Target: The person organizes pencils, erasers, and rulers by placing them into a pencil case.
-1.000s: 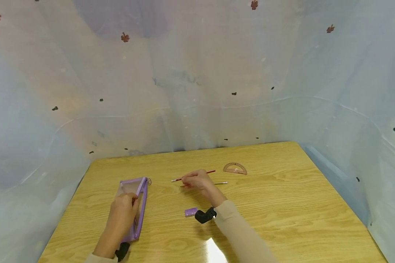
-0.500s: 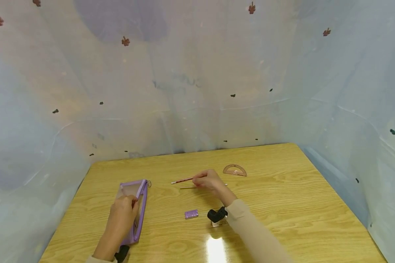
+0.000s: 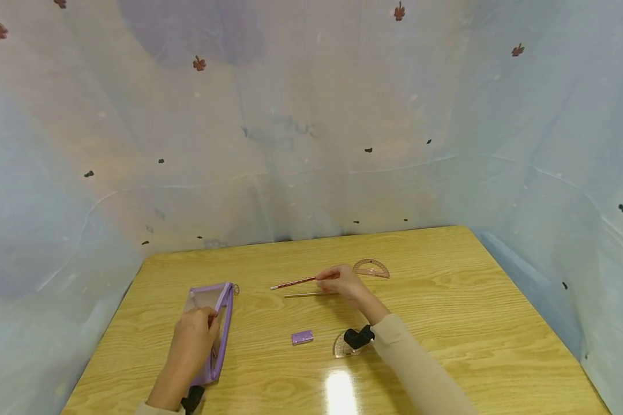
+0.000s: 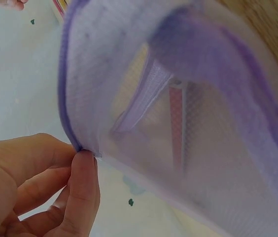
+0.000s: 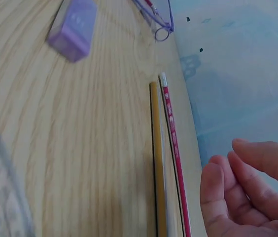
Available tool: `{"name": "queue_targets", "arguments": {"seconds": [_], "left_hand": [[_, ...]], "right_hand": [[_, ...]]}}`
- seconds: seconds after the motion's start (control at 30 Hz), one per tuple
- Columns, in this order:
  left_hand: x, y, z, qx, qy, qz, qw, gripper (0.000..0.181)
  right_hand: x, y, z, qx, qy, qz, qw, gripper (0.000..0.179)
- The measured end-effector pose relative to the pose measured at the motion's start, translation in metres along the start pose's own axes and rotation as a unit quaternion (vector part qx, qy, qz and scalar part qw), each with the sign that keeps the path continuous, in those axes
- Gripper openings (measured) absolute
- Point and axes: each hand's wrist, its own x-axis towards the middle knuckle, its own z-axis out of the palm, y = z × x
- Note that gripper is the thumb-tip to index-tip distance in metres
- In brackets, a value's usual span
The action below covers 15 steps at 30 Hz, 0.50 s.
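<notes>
My left hand pinches the rim of a purple mesh pencil case between thumb and fingers, and its mouth stands open. Through the mesh in the left wrist view shows a long pink patterned strip inside the case. My right hand is over the middle of the table with bent fingers and a gap to the thumb, nothing between them. Beside those fingers lie a red pencil with a white end and, parallel to it, a gold-coloured pencil. The hand hides part of both in the head view.
A purple eraser lies nearer the front of the wooden table. Beyond the right hand is an orange protractor. A clear protractor lies partly hidden under the right wrist camera. A patterned curtain surrounds the table.
My right hand has moved to the right along the pencils, uncovering their left parts and the eraser. The clear protractor has come into sight. My left hand keeps its grip on the pencil case.
</notes>
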Motion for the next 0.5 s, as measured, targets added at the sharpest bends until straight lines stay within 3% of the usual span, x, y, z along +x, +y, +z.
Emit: {"name": "queue_targets", "arguments": {"seconds": [0.5], "left_hand": [[0.000,0.001,0.001,-0.001,0.008,0.002,1.0000,0.007]], "right_hand": [[-0.010,0.013,-0.031,-0.119,0.033,-0.053,0.9909,0.024]]}}
